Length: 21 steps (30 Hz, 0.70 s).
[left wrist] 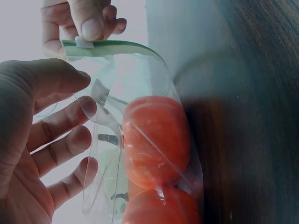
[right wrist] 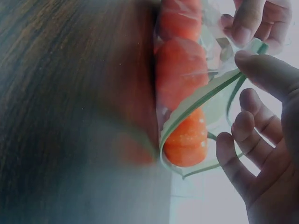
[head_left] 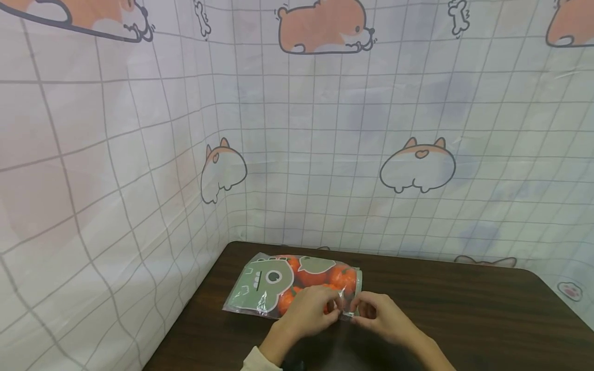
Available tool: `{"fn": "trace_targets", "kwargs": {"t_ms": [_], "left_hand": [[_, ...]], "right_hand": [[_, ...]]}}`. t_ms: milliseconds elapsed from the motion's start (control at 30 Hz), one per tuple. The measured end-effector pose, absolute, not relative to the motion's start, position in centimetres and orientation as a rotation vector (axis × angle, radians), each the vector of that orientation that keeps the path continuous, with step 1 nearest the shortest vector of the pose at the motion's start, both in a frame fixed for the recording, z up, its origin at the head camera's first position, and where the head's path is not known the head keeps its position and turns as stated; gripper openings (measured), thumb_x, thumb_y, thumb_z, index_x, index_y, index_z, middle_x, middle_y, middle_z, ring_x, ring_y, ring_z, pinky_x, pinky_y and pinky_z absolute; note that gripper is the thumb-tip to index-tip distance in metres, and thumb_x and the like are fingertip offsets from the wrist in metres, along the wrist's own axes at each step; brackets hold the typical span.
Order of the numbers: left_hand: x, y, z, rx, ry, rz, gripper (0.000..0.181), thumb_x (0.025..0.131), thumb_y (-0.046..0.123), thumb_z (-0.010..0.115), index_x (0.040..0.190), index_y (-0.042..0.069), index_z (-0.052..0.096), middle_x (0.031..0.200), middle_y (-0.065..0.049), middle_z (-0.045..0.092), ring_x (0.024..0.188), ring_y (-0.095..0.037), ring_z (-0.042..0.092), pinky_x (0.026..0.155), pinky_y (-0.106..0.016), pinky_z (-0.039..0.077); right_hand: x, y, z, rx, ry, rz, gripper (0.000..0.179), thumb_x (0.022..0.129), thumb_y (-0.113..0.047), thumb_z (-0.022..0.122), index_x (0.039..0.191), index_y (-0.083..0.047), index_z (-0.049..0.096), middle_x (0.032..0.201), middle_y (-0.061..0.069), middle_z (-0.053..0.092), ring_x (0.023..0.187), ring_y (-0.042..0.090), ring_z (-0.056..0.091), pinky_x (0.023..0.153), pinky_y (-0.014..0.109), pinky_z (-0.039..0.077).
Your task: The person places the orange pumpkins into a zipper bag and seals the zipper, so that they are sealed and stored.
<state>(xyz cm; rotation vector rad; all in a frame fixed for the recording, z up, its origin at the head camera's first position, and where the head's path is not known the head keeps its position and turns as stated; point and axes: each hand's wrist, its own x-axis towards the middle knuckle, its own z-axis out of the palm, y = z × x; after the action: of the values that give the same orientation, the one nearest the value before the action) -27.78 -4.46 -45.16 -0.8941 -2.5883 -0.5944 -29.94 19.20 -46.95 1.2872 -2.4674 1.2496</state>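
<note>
A clear zip bag [head_left: 246, 293] with a green cartoon print lies on the dark table, holding several orange, pumpkin-shaped pieces [head_left: 342, 279]. My right hand [head_left: 387, 317] is at the bag's near right corner. Its thumb and fingers pinch the small white slider [left wrist: 84, 42] at the end of the green zip strip [left wrist: 124, 48]. Just beside it, my left hand [head_left: 311, 309] holds the bag's clear film between thumb and forefinger, its other fingers spread along the side. In the right wrist view the zip strip bows into a loop, with the mouth apart.
The brown wood-grain table [head_left: 441, 299] extends to the right of the bag. A white grid-patterned cloth [head_left: 325, 103] with cartoon dogs hangs behind the table and along its left side. A small dark object [head_left: 294, 365] shows at the lower edge, near the left wrist.
</note>
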Motion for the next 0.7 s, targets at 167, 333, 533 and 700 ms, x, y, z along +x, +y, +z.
{"fn": "trace_targets", "kwargs": {"t_ms": [167,333,533,700], "left_hand": [[-27.8,-4.4,-45.2,-0.904,-2.603,-0.595,0.008,0.087,0.019,0.076,0.093,0.025,0.075,0.076,0.017,0.065,0.066,0.005,0.054,0.057,-0.011,0.039],[-27.8,-4.3,-45.3,-0.908,-2.622,-0.542,0.004,0.089,0.028,0.079,0.091,0.028,0.076,0.074,0.017,0.064,0.064,0.007,0.05,0.056,-0.012,0.038],[-27.8,-4.3,-45.2,-0.905,-2.6,-0.455,0.004,0.088,0.031,0.079,0.087,0.029,0.076,0.073,0.018,0.062,0.067,0.007,0.049,0.059,-0.012,0.037],[-27.7,-4.3,-45.1,-0.915,-2.576,-0.41,0.009,0.088,0.031,0.079,0.082,0.029,0.073,0.071,0.018,0.058,0.067,0.006,0.047,0.059,-0.012,0.035]], "right_hand": [[-30.4,19.5,-47.1,1.288,-2.456,1.272,0.011,0.092,-0.018,0.075,0.1,-0.019,0.067,0.072,-0.006,0.056,0.063,-0.005,0.046,0.053,0.02,0.046],[-30.6,19.9,-47.2,1.282,-2.496,1.301,0.01,0.093,-0.021,0.073,0.101,-0.019,0.068,0.075,-0.006,0.056,0.064,-0.004,0.047,0.056,0.021,0.047],[-30.8,20.2,-47.1,1.282,-2.514,1.341,0.009,0.095,-0.02,0.071,0.103,-0.018,0.067,0.079,-0.004,0.061,0.068,-0.001,0.053,0.06,0.023,0.051],[-30.8,20.2,-47.1,1.265,-2.514,1.338,0.008,0.095,-0.018,0.071,0.102,-0.018,0.067,0.079,-0.006,0.061,0.068,-0.001,0.053,0.059,0.023,0.051]]}}
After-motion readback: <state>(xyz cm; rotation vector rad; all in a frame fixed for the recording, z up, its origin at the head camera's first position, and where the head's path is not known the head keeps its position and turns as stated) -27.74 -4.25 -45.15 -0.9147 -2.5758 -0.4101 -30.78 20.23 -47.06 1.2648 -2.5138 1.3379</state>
